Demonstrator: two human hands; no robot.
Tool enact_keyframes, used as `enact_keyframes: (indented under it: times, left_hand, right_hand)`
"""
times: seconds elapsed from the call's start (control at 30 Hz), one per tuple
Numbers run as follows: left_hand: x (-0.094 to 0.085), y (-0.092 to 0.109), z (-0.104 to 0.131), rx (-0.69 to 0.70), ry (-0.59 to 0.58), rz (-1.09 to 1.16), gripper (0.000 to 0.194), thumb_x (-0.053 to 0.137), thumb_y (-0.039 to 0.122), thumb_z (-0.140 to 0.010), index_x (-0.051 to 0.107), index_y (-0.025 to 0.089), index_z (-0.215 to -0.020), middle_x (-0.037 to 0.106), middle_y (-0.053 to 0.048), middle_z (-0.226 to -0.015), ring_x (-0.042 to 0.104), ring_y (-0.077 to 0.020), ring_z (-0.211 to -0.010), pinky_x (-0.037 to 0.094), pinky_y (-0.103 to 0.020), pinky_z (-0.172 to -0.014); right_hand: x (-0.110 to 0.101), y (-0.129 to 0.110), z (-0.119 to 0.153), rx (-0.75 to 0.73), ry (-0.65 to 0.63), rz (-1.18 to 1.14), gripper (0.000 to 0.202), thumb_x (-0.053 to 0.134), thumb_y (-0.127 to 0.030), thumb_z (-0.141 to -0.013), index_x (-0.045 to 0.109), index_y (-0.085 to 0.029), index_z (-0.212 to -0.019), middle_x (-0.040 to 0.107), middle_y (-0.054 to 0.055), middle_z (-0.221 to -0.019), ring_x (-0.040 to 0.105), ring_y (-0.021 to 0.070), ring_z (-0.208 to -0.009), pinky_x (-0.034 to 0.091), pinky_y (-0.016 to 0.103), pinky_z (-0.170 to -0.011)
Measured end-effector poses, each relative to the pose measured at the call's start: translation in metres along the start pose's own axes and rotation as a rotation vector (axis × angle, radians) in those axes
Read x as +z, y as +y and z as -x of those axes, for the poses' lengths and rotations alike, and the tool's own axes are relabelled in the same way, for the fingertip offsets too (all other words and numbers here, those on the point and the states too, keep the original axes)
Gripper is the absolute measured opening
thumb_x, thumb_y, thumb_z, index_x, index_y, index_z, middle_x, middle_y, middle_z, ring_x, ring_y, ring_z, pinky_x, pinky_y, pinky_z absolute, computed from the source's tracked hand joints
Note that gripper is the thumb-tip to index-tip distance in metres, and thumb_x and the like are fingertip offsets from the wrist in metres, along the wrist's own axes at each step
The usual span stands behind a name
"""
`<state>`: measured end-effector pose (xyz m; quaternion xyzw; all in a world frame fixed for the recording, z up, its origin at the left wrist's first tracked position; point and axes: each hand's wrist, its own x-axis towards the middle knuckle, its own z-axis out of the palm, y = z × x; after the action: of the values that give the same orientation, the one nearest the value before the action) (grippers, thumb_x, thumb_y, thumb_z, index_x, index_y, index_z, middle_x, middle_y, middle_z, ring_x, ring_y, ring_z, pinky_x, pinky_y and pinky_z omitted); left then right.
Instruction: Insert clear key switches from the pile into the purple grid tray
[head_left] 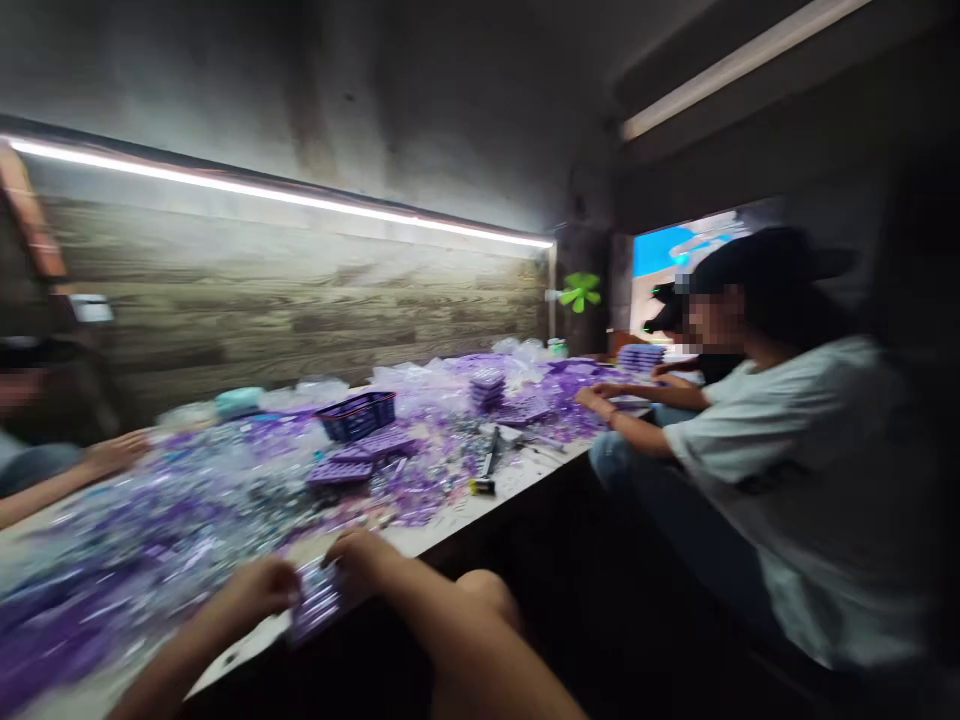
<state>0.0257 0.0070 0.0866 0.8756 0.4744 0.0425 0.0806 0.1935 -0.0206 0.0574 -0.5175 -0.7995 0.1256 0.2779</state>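
My left hand (pixel 251 592) and my right hand (pixel 367 560) meet at the near edge of the long table (pixel 450 525) and together grip a small purple tray (pixel 319 598) with rows of small pieces. The frame is blurred, so the tray's contents are unclear. Just beyond my hands the tabletop is covered with a heap of purple and clear plastic parts (pixel 172 520).
A dark blue basket (pixel 358 414) and stacked purple trays (pixel 360 458) sit mid-table. A person in a white shirt and cap (pixel 787 440) works at the right. Another person's arm (pixel 75 470) rests at the left. A green fan (pixel 579 291) stands at the far end.
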Motion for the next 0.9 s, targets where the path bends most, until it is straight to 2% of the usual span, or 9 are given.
enact_keyframes:
  times: [0.13, 0.23, 0.3, 0.37, 0.47, 0.53, 0.6, 0.73, 0.9]
  left_hand:
    - [0.006, -0.005, 0.005, -0.05, -0.068, 0.078, 0.01, 0.058, 0.019, -0.075, 0.067, 0.013, -0.078, 0.068, 0.0, -0.073, 0.065, -0.0174, -0.075, 0.048, -0.025, -0.07]
    - [0.014, -0.014, 0.001, -0.031, -0.086, 0.107, 0.021, 0.062, 0.032, -0.086, 0.063, 0.012, -0.082, 0.064, -0.001, -0.077, 0.062, -0.0159, -0.075, 0.05, -0.032, -0.075]
    - [0.018, -0.015, -0.002, 0.005, -0.095, 0.108, 0.025, 0.061, 0.036, -0.088, 0.062, 0.011, -0.082, 0.063, -0.001, -0.078, 0.061, -0.0157, -0.075, 0.051, -0.034, -0.076]
    - [0.021, -0.015, -0.003, 0.041, -0.103, 0.096, 0.025, 0.06, 0.035, -0.089, 0.062, 0.011, -0.082, 0.062, -0.001, -0.079, 0.061, -0.0156, -0.076, 0.052, -0.034, -0.076]
    - [0.025, -0.016, -0.005, 0.072, -0.11, 0.07, 0.023, 0.061, 0.033, -0.089, 0.062, 0.011, -0.082, 0.063, -0.001, -0.081, 0.062, -0.0159, -0.078, 0.052, -0.034, -0.077]
    - [0.027, -0.018, -0.007, 0.079, -0.113, 0.059, 0.022, 0.06, 0.032, -0.09, 0.062, 0.011, -0.084, 0.063, -0.002, -0.083, 0.062, -0.0159, -0.079, 0.052, -0.035, -0.077]
    - [0.029, -0.019, -0.008, 0.083, -0.115, 0.051, 0.021, 0.06, 0.032, -0.09, 0.062, 0.011, -0.086, 0.063, -0.002, -0.084, 0.062, -0.0157, -0.079, 0.053, -0.034, -0.077]
    - [0.033, -0.021, -0.008, 0.086, -0.09, 0.035, 0.02, 0.059, 0.031, -0.091, 0.062, 0.012, -0.088, 0.064, -0.003, -0.088, 0.062, -0.016, -0.081, 0.053, -0.035, -0.077]
    - [0.033, -0.02, -0.004, 0.11, -0.042, 0.016, 0.02, 0.058, 0.031, -0.091, 0.062, 0.012, -0.09, 0.064, -0.003, -0.09, 0.062, -0.017, -0.085, 0.053, -0.036, -0.08]
  right_hand:
    - [0.012, 0.014, -0.002, 0.041, 0.099, -0.174, 0.025, 0.055, 0.002, -0.072, 0.07, -0.012, -0.086, 0.07, 0.005, -0.081, 0.063, 0.0129, -0.074, 0.049, 0.023, -0.072]
    - [0.017, 0.024, -0.005, 0.085, 0.143, -0.28, 0.019, 0.055, -0.007, -0.078, 0.069, -0.011, -0.09, 0.07, 0.005, -0.08, 0.063, 0.012, -0.066, 0.05, 0.023, -0.065]
    - [0.015, 0.026, -0.003, 0.138, 0.17, -0.317, 0.023, 0.052, -0.015, -0.083, 0.067, -0.011, -0.1, 0.071, 0.007, -0.079, 0.06, 0.0109, -0.053, 0.048, 0.022, -0.054]
    - [0.013, 0.026, 0.0, 0.188, 0.198, -0.32, 0.03, 0.045, -0.02, -0.088, 0.065, -0.01, -0.108, 0.071, 0.007, -0.075, 0.057, 0.0108, -0.045, 0.046, 0.022, -0.05]
    - [0.014, 0.024, 0.003, 0.223, 0.229, -0.271, 0.032, 0.039, -0.017, -0.09, 0.068, -0.009, -0.102, 0.071, 0.009, -0.075, 0.064, 0.0145, -0.06, 0.049, 0.024, -0.062]
    - [0.017, 0.021, 0.003, 0.226, 0.238, -0.222, 0.031, 0.041, -0.012, -0.088, 0.071, -0.009, -0.093, 0.072, 0.012, -0.086, 0.067, 0.0185, -0.081, 0.048, 0.026, -0.076]
    - [0.021, 0.018, 0.003, 0.224, 0.237, -0.18, 0.029, 0.044, -0.008, -0.084, 0.073, -0.01, -0.089, 0.071, 0.014, -0.095, 0.065, 0.0212, -0.093, 0.046, 0.028, -0.084]
    - [0.022, 0.014, 0.002, 0.225, 0.248, -0.137, 0.028, 0.048, -0.006, -0.081, 0.073, -0.012, -0.09, 0.071, 0.012, -0.096, 0.063, 0.0215, -0.098, 0.044, 0.028, -0.089]
    - [0.018, 0.017, -0.001, 0.241, 0.3, -0.136, 0.035, 0.048, -0.01, -0.08, 0.07, -0.014, -0.106, 0.069, 0.01, -0.105, 0.063, 0.0211, -0.096, 0.046, 0.03, -0.089]
